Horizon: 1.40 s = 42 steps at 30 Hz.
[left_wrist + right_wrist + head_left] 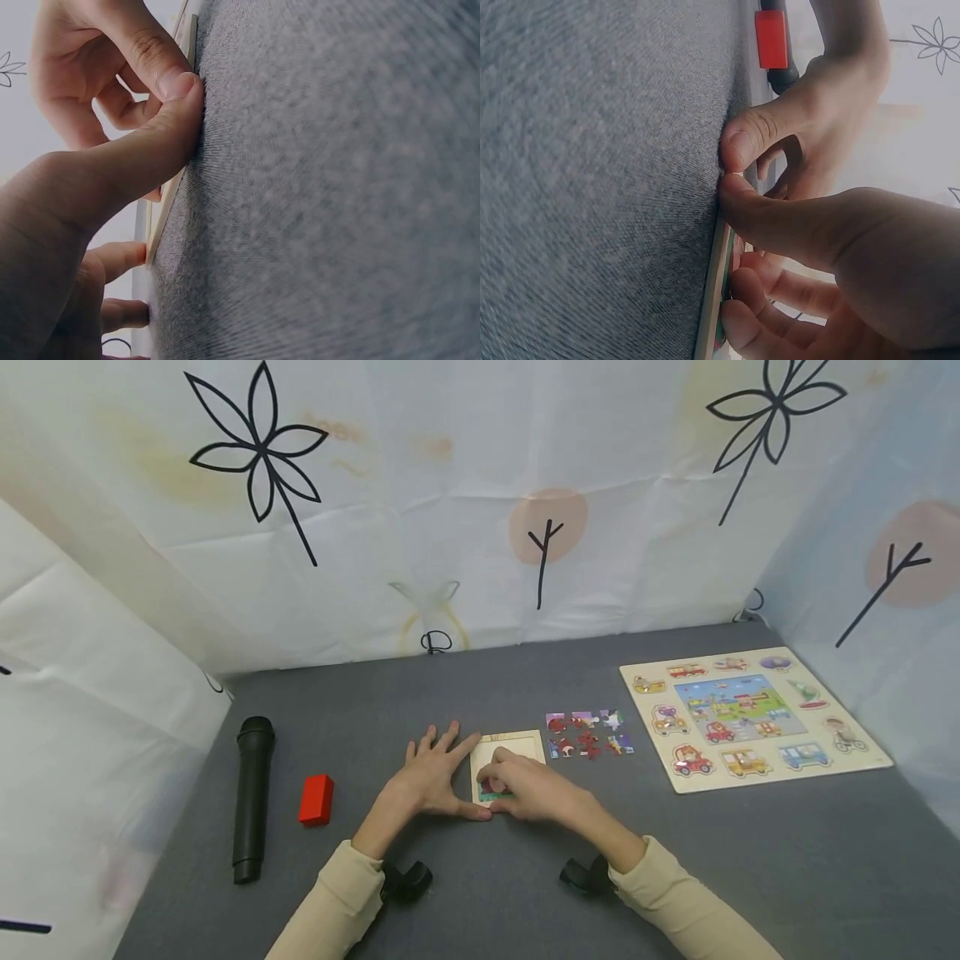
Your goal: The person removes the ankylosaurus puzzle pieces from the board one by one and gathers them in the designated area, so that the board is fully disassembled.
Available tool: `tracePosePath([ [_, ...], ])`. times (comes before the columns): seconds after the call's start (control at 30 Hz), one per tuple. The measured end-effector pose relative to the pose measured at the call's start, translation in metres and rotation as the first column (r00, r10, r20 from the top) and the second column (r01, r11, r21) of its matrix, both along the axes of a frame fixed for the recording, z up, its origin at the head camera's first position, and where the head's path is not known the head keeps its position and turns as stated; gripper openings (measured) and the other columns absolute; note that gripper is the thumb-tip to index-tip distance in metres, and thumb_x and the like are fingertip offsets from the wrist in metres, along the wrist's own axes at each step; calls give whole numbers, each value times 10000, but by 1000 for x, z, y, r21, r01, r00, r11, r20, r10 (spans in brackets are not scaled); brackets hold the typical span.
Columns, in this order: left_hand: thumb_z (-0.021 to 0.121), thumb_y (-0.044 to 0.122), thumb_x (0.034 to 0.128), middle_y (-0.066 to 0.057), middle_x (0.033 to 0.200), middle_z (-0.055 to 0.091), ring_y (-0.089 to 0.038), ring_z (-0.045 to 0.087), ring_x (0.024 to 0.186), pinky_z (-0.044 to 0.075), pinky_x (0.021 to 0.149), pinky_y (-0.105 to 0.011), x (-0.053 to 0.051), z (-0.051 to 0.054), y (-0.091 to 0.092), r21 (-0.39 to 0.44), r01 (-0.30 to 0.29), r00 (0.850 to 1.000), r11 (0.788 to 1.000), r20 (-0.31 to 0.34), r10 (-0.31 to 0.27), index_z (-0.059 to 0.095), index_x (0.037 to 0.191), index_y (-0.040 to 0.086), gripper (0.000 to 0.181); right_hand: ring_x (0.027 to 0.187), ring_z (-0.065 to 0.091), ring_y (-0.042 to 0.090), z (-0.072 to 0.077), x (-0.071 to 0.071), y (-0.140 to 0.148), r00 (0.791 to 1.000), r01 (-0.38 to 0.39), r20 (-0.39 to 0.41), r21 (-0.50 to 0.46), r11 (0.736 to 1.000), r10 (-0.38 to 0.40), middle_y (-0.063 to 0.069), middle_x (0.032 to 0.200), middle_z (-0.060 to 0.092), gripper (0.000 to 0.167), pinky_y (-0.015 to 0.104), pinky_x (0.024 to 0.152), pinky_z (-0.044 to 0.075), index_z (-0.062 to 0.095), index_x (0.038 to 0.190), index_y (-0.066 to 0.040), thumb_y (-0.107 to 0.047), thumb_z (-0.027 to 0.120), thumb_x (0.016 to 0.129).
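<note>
A small wooden puzzle tray (525,743) lies on the grey table, its upper part bare and colourful puzzle pieces (487,795) along its lower left. My left hand (433,781) has its fingers spread at the tray's left side, the thumb reaching to the near edge. Over the tray, my right hand (534,785) bends its fingers down onto the pieces. In the right wrist view the right thumb (769,217) touches the tray's near edge, close to the left thumb (750,135). The right hand partly hides the pieces. Several loose puzzle pieces (588,745) lie right of the tray.
At the right is a large wooden board (660,772) with vehicle pictures. A red block (317,800) and a black microphone (253,802) lie on the left. Patterned white cloth (465,527) walls in the back and sides of the table.
</note>
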<state>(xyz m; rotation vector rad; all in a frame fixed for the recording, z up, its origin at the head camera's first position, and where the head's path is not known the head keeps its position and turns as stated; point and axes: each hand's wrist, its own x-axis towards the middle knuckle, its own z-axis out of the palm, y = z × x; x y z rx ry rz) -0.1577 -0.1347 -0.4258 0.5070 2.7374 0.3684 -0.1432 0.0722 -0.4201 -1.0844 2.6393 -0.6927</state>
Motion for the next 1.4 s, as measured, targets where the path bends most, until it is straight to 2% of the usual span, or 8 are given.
tracePosePath([
  [0.43, 846, 711, 665, -153, 1723, 167, -510, 114, 1574, 162, 1210, -738, 0, -1, 0, 8, -10, 1000, 1000, -4, 10, 273, 1633, 317, 1191, 790, 489, 78, -2, 1, 1, 1000, -1, -27, -40, 999, 0, 37, 978, 604, 373, 225, 700, 454, 687, 1169, -90, -144, 849, 838],
  [0.8, 849, 706, 666, -155, 1724, 164, -505, 111, 1576, 162, 1212, -734, 1, -1, 0, 5, -10, 1000, 1000, 5, 10, 268, 1635, 306, 1199, 748, 440, 53, -3, -2, 2, 999, 10, 36, -91, 996, -7, 33, 931, 603, 400, 172, 651, 397, 741, 1196, -77, -152, 855, 820],
  [1.07, 845, 711, 667, -147, 1728, 150, -497, 96, 1582, 149, 1218, -731, 0, -1, 0, 4, -16, 1000, 1000, 9, 16, 263, 1635, 318, 1196, 777, 520, 99, -2, -2, 3, 998, 13, 63, -106, 994, -7, 53, 963, 637, 346, 169, 667, 425, 743, 1207, -57, -113, 805, 871],
  [1.4, 845, 712, 665, -145, 1728, 153, -492, 99, 1583, 152, 1220, -727, 0, -1, 1, -2, -20, 1000, 1000, 14, 20, 271, 1633, 318, 1193, 770, 500, 67, 0, -2, 10, 999, 25, 51, -118, 993, -19, 78, 1048, 625, 342, 185, 678, 448, 698, 1272, -39, -113, 738, 941],
])
